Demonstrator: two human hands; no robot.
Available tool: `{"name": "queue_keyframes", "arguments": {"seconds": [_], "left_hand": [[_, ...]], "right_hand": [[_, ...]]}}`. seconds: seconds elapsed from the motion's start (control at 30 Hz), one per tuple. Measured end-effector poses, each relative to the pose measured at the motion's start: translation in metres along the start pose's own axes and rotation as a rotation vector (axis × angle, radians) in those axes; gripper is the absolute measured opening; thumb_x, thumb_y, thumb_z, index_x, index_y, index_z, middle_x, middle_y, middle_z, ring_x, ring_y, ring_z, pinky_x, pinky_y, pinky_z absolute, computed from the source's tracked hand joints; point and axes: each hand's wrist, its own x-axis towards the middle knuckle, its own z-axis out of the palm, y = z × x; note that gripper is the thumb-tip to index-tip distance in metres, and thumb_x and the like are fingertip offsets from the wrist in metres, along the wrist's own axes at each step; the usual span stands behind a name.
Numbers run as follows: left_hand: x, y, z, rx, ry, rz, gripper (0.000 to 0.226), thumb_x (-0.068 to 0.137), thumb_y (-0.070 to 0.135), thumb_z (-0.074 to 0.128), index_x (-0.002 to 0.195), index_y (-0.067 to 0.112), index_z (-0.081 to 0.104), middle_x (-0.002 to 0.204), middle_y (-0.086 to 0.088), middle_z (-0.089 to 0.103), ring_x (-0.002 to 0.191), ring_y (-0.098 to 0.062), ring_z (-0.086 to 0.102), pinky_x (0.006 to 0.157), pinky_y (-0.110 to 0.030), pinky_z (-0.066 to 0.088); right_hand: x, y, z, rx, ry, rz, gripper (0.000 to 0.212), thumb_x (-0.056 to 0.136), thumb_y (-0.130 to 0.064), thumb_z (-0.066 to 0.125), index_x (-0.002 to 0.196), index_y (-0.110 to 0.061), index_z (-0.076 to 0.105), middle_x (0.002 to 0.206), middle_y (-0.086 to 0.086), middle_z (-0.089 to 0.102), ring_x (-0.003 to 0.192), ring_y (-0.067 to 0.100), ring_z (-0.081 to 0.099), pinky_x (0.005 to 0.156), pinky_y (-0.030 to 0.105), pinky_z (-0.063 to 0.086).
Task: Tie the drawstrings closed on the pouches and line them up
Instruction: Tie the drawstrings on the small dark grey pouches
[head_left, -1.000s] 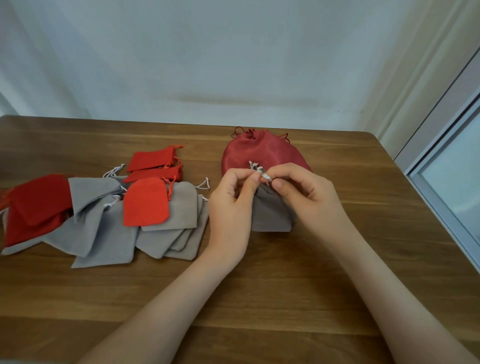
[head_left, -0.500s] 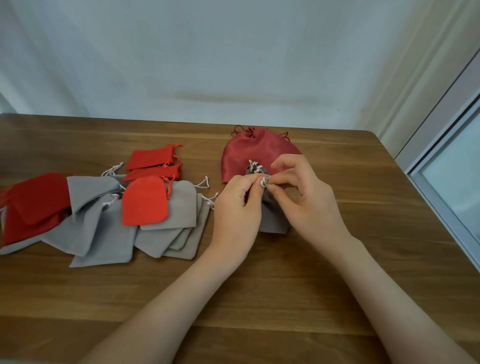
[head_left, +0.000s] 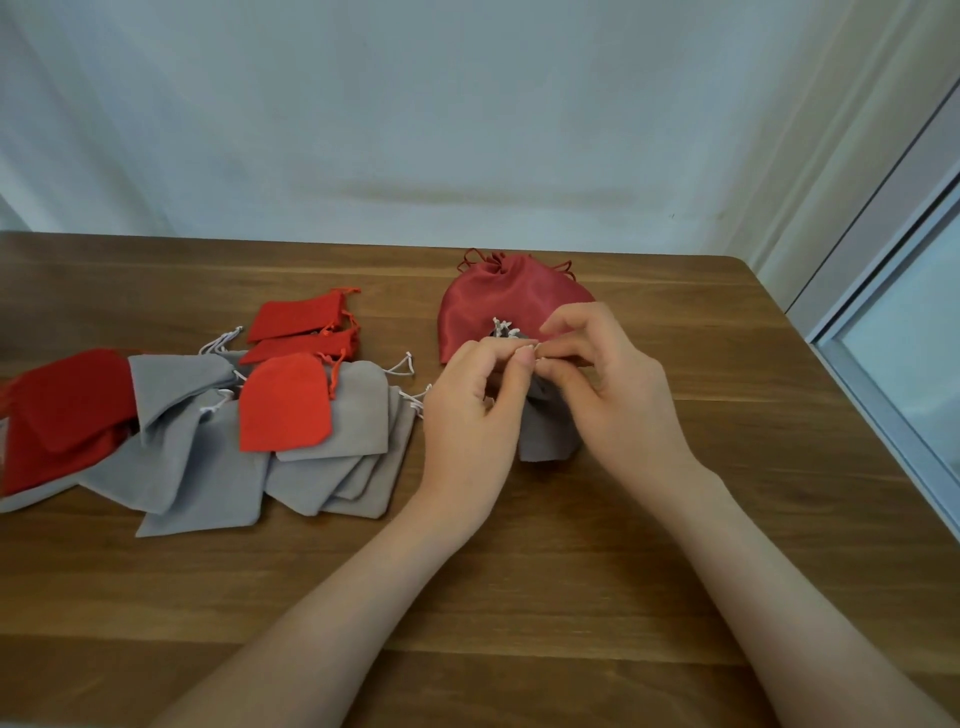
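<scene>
A small grey pouch (head_left: 545, 434) lies between my hands at mid table, its neck gathered. My left hand (head_left: 470, 415) and my right hand (head_left: 613, 384) both pinch its white drawstring (head_left: 505, 328) at the top, fingertips almost meeting. Behind them rests a larger dark red satin pouch (head_left: 498, 301), its neck drawn shut and its cords lying at the far side.
To the left lies a loose pile of flat pouches on the wooden table (head_left: 519, 561): several grey ones (head_left: 332, 441), several red ones (head_left: 285, 410), with another red pouch (head_left: 67, 410) at the far left. A window frame (head_left: 883, 395) borders the table's right edge.
Both hands have drawn a little nearer to me with the grey pouch, working the white drawstring. The fingertips have closed in together over the pouch neck.
</scene>
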Motion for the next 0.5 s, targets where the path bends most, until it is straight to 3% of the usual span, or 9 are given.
{"name": "queue_keyframes", "arguments": {"seconds": [0.13,0.23,0.4,0.5], "left_hand": [[0.0000,-0.0015,0.0027,-0.005,0.035,0.028,0.020,0.095,0.011,0.053,0.105,0.011,0.070,0.094,0.003,0.066,0.093,-0.001,0.058,0.081,-0.009,0.041],[0.0002,-0.0016,0.0029,0.013,0.035,0.057,0.022,0.094,0.009,0.053,0.110,0.009,0.069,0.097,0.001,0.066,0.095,0.000,0.058,0.083,-0.009,0.041],[-0.0007,-0.0049,0.0024,0.077,0.009,0.163,0.023,0.094,0.006,0.054,0.112,0.005,0.067,0.097,-0.002,0.064,0.093,-0.004,0.058,0.083,-0.012,0.044],[-0.0006,-0.0062,0.0027,0.093,0.009,0.177,0.023,0.093,0.006,0.054,0.113,0.005,0.067,0.096,-0.003,0.063,0.091,-0.005,0.058,0.083,-0.013,0.045]], "right_hand": [[0.0006,0.0004,-0.0009,0.083,0.058,0.032,0.011,0.092,-0.005,0.056,0.090,-0.016,0.055,0.078,-0.011,0.061,0.078,-0.003,0.060,0.068,0.008,0.044],[0.0014,-0.0026,0.0004,0.181,0.058,0.107,0.009,0.090,-0.009,0.059,0.086,-0.018,0.059,0.079,-0.011,0.062,0.077,-0.003,0.060,0.068,0.010,0.046],[0.0029,-0.0022,0.0036,0.374,0.088,0.305,0.016,0.085,-0.016,0.065,0.097,-0.018,0.055,0.083,-0.005,0.068,0.081,0.003,0.065,0.074,0.022,0.052],[0.0040,-0.0003,0.0025,0.519,0.049,0.407,0.016,0.087,-0.012,0.064,0.101,-0.015,0.058,0.085,-0.002,0.070,0.081,0.004,0.065,0.073,0.020,0.049]]}}
